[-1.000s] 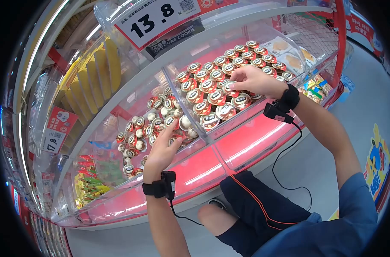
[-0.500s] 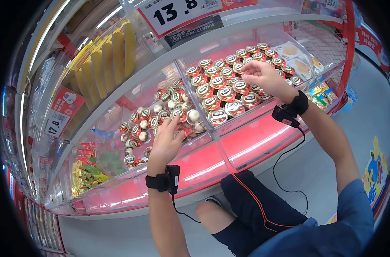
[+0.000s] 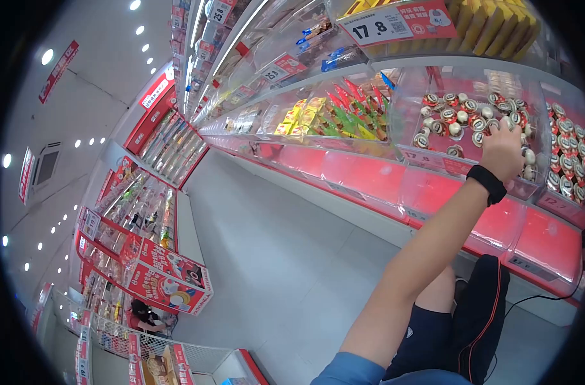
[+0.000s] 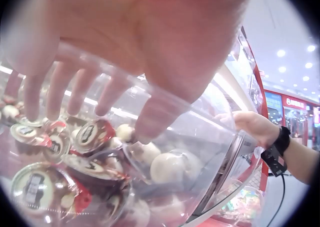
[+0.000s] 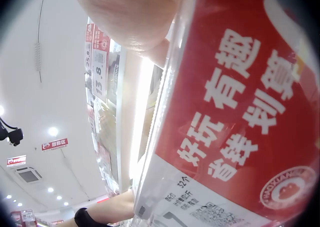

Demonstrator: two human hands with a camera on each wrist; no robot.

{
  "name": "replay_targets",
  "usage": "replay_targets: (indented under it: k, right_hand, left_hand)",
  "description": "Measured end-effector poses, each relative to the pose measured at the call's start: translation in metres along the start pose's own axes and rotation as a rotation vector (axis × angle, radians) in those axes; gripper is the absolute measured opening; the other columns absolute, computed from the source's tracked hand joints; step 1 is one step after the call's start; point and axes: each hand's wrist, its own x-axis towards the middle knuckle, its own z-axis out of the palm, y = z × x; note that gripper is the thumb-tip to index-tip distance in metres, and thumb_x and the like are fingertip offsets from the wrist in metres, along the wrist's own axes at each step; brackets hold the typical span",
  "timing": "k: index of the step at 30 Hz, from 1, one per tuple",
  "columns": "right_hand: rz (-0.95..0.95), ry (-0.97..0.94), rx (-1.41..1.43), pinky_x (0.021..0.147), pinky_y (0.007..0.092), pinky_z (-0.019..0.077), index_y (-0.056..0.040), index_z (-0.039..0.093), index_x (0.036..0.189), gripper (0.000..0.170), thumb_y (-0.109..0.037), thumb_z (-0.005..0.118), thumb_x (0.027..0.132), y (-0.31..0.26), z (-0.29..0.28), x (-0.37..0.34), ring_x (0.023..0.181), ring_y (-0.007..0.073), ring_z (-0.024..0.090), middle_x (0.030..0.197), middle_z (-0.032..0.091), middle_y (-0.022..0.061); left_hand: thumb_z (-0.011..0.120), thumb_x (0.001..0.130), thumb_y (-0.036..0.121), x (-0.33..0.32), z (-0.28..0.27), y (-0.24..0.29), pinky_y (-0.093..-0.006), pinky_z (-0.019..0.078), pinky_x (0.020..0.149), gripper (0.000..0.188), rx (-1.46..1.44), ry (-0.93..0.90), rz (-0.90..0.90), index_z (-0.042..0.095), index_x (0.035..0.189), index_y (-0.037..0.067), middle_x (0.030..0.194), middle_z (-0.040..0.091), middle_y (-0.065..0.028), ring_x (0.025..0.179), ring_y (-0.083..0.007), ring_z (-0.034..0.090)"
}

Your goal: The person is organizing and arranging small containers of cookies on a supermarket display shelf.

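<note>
My left hand (image 3: 503, 153) reaches into the left clear bin (image 3: 413, 131), over a loose jumble of small snack cups (image 3: 448, 115) with round printed lids. In the left wrist view its fingers (image 4: 82, 89) hang down fairly straight and spread, seen through the clear bin wall, close over the cups (image 4: 45, 194). The head view does not include my right hand. It shows in the left wrist view as a right hand (image 4: 256, 127) at the far side of the clear wall. A red price card (image 5: 225, 102) hides its fingers in the right wrist view.
Upright rows of similar cups (image 3: 569, 144) fill the bin on the right. To the left are bins of green and red packets (image 3: 350, 115). A price card (image 3: 382, 25) hangs above. The grey aisle floor (image 3: 260, 231) runs left, where another person (image 3: 145, 317) is by a rack.
The head view has swung left, bringing the aisle in and putting my right hand out of frame. Earlier, my right hand touched a cup in the right bin, then lifted off. My left hand stays over the left bin.
</note>
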Motion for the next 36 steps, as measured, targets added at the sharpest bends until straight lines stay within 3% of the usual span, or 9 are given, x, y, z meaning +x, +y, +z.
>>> replay_targets:
  k: [3,8,10,12,15,18,26,30,36]
  right_hand:
    - [0.109,0.008,-0.047,0.055,0.0188,0.0350,-0.0015,0.057,0.106,0.024,-0.007,0.063,0.084,-0.022,-0.006,-0.013,0.064,0.0053,0.045,0.081,0.055,0.0006]
    - [-0.075,0.010,-0.018,0.055,0.0187,0.0366,-0.0021,0.058,0.105,0.020,-0.005,0.061,0.085,-0.020,-0.001,-0.013,0.062,0.0053,0.046,0.078,0.057,-0.0007]
    - [0.014,-0.046,0.003,0.057,0.0188,0.0383,-0.0013,0.059,0.103,0.018,-0.005,0.060,0.086,-0.027,-0.003,-0.014,0.063,0.0060,0.048,0.078,0.058,-0.0003]
    - [0.069,-0.041,-0.059,0.049,0.0139,0.0284,-0.0045,0.055,0.104,0.020,-0.015,0.052,0.088,-0.003,-0.008,-0.010,0.063,0.0001,0.044,0.076,0.052,-0.0039]
    - [0.032,-0.022,-0.024,0.047,0.0141,0.0277,-0.0051,0.054,0.105,0.019,-0.015,0.051,0.088,0.005,-0.005,-0.012,0.056,-0.0002,0.039,0.071,0.052,-0.0036]
    - [0.065,-0.052,-0.018,0.053,0.0173,0.0343,-0.0029,0.055,0.098,0.016,-0.013,0.052,0.086,-0.030,-0.002,-0.016,0.062,0.0015,0.048,0.073,0.056,-0.0015]
    - [0.046,-0.031,-0.042,0.048,0.0166,0.0332,-0.0018,0.056,0.093,0.013,-0.011,0.051,0.086,-0.025,-0.001,-0.015,0.060,0.0016,0.050,0.069,0.057,-0.0007]
    - [0.050,0.004,-0.072,0.048,0.0165,0.0327,-0.0022,0.058,0.090,0.012,-0.012,0.051,0.087,-0.026,-0.001,-0.018,0.059,0.0017,0.050,0.069,0.056,-0.0009]
    - [0.034,0.069,-0.103,0.049,0.0161,0.0314,-0.0034,0.058,0.087,0.012,-0.013,0.051,0.089,-0.006,-0.007,-0.019,0.061,0.0014,0.049,0.068,0.054,-0.0026]
  left_hand:
    - [0.071,0.061,0.034,0.030,0.023,0.011,-0.0482,0.0422,0.092,0.067,-0.055,-0.345,0.019,0.050,0.119,0.008,0.128,0.038,-0.0222,0.117,-0.0419,0.042]
    - [0.074,0.055,0.042,0.029,0.025,0.003,-0.0503,0.0382,0.096,0.075,0.080,-0.435,-0.011,0.050,0.124,0.025,0.134,0.030,-0.0215,0.117,-0.0482,0.039]
    - [0.075,0.057,0.042,0.033,0.026,-0.006,-0.0525,0.0387,0.095,0.071,0.171,-0.469,-0.007,0.052,0.122,0.027,0.133,0.030,-0.0233,0.115,-0.0508,0.039]
    - [0.077,0.057,0.039,0.029,0.011,-0.006,-0.0471,0.0411,0.096,0.070,0.154,-0.491,-0.009,0.053,0.121,0.026,0.130,0.031,-0.0248,0.111,-0.0462,0.046]
    - [0.078,0.054,0.039,0.028,0.016,-0.017,-0.0404,0.0439,0.095,0.069,0.110,-0.414,0.008,0.057,0.117,0.021,0.122,0.039,-0.0215,0.106,-0.0394,0.052]
    - [0.078,0.056,0.041,0.032,0.006,-0.006,-0.0415,0.0440,0.092,0.071,0.117,-0.496,-0.037,0.054,0.119,0.016,0.124,0.040,-0.0205,0.108,-0.0352,0.052]
    - [0.074,0.062,0.026,0.037,0.023,-0.041,-0.0394,0.0410,0.096,0.062,0.022,-0.563,0.091,0.053,0.120,0.016,0.123,0.043,-0.0187,0.111,-0.0357,0.048]
    - [0.075,0.061,0.032,0.029,0.005,-0.033,-0.0403,0.0402,0.097,0.065,0.034,-0.585,0.062,0.053,0.120,0.016,0.120,0.043,-0.0192,0.112,-0.0357,0.048]
    - [0.078,0.055,0.047,0.025,0.010,-0.026,-0.0552,0.0359,0.097,0.093,0.216,-0.547,-0.174,0.037,0.131,0.013,0.136,0.028,-0.0268,0.119,-0.0538,0.034]
